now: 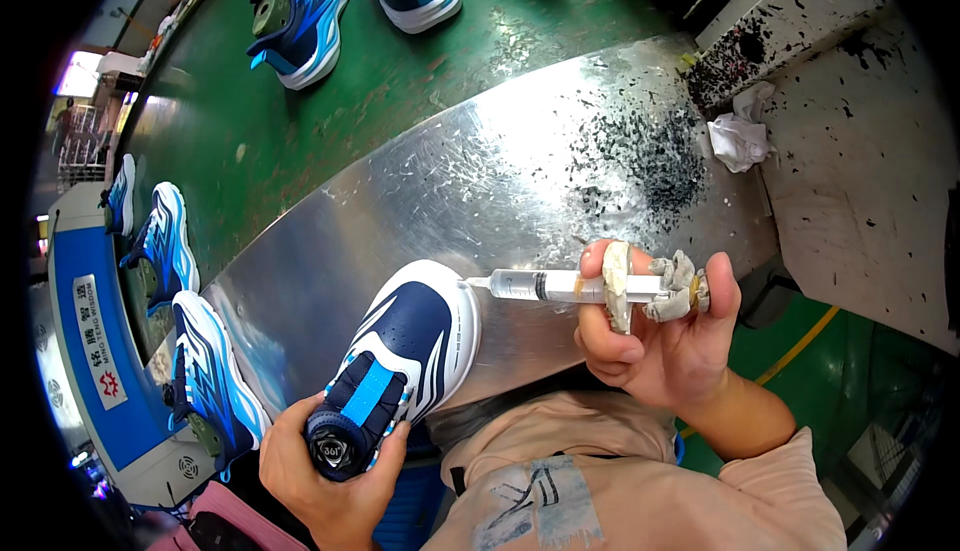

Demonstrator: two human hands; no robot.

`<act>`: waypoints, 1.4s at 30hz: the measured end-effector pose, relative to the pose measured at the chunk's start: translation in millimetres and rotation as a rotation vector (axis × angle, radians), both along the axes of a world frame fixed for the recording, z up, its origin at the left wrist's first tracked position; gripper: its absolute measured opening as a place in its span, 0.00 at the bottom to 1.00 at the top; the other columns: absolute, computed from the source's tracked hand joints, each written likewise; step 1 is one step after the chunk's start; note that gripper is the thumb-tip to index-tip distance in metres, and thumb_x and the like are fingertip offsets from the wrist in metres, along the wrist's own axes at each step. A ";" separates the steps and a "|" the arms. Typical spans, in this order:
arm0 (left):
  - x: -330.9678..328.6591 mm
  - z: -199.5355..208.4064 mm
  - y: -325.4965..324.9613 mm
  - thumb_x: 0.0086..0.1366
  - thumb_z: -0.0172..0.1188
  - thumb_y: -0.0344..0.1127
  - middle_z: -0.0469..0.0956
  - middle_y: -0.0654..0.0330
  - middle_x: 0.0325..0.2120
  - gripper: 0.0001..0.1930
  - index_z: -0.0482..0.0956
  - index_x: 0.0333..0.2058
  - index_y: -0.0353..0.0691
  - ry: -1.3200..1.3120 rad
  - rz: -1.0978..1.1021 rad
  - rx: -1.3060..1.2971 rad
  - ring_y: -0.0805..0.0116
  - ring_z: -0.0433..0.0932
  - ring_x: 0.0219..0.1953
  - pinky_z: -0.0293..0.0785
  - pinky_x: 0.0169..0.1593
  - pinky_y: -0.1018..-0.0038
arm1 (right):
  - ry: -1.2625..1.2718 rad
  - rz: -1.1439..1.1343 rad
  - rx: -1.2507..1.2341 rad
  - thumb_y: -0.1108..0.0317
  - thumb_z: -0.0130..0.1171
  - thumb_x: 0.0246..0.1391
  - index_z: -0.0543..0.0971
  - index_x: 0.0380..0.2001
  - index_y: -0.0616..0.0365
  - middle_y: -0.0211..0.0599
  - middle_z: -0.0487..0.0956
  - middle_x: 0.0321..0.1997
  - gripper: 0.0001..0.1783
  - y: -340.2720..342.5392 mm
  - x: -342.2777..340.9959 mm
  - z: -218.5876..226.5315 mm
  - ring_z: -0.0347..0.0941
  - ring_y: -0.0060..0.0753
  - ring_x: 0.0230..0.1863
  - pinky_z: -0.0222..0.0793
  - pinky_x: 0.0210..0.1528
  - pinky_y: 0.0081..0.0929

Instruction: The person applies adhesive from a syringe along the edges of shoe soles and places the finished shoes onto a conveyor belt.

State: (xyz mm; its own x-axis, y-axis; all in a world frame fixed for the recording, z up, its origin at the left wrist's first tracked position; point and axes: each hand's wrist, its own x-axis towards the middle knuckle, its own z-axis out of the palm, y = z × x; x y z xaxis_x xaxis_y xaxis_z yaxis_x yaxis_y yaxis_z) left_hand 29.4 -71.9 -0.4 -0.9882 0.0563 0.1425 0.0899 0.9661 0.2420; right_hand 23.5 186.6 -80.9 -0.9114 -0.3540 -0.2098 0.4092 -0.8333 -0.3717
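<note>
My left hand [335, 481] grips a navy, white and blue sneaker [405, 336] by its heel and collar, toe pointing away from me. A dark round piece fills the shoe's opening. In my right hand [660, 336] lies a clear plastic syringe [560, 286], held sideways with fingers around the barrel and the thumb by the plunger end. Pale wrapping covers its finger flange and plunger. The syringe tip meets the edge of the sole at the toe; whether it touches or hovers just off, I cannot tell. Clear liquid appears to fill the front of the barrel.
Under the shoe is a scuffed metal plate [350, 221] with black specks. Beyond it runs a green belt [420, 91] carrying several sneakers [310, 21]. More sneakers [210, 371] stand at left by a blue and white machine [95, 331]. Crumpled white tissue [738, 141] lies at right against a paint-spotted panel.
</note>
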 end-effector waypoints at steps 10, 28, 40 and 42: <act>-0.1 2.7 -1.7 0.32 0.74 0.35 0.74 0.54 0.26 0.29 0.73 0.36 0.36 -0.016 0.014 -0.004 0.61 0.75 0.28 0.71 0.38 0.72 | 0.018 0.069 0.129 0.19 0.40 0.44 0.62 0.55 0.58 0.28 0.65 0.23 0.53 -4.0 -1.9 4.5 0.51 0.13 0.21 0.44 0.20 0.11; -6.4 3.9 -9.1 0.31 0.74 0.37 0.73 0.57 0.22 0.29 0.72 0.34 0.36 -0.080 0.047 0.047 0.66 0.74 0.26 0.71 0.35 0.75 | -0.036 0.133 0.151 0.26 0.63 0.32 0.60 0.56 0.64 0.26 0.66 0.36 0.60 -6.5 -2.0 18.4 0.56 0.17 0.30 0.51 0.28 0.15; -43.6 17.8 -44.8 0.29 0.77 0.42 0.71 0.63 0.23 0.30 0.74 0.32 0.35 -0.250 0.093 0.278 0.72 0.71 0.27 0.69 0.35 0.77 | 0.117 0.028 0.173 0.22 0.56 0.37 0.60 0.54 0.67 0.29 0.67 0.32 0.59 11.2 4.6 11.3 0.60 0.19 0.28 0.54 0.29 0.15; -71.3 16.8 -68.9 0.31 0.77 0.42 0.72 0.64 0.25 0.29 0.74 0.32 0.35 -0.142 0.168 0.522 0.74 0.70 0.30 0.69 0.37 0.76 | 0.225 -0.202 0.694 0.19 0.48 0.40 0.61 0.49 0.63 0.29 0.65 0.21 0.54 13.2 -0.6 16.9 0.59 0.18 0.21 0.53 0.21 0.16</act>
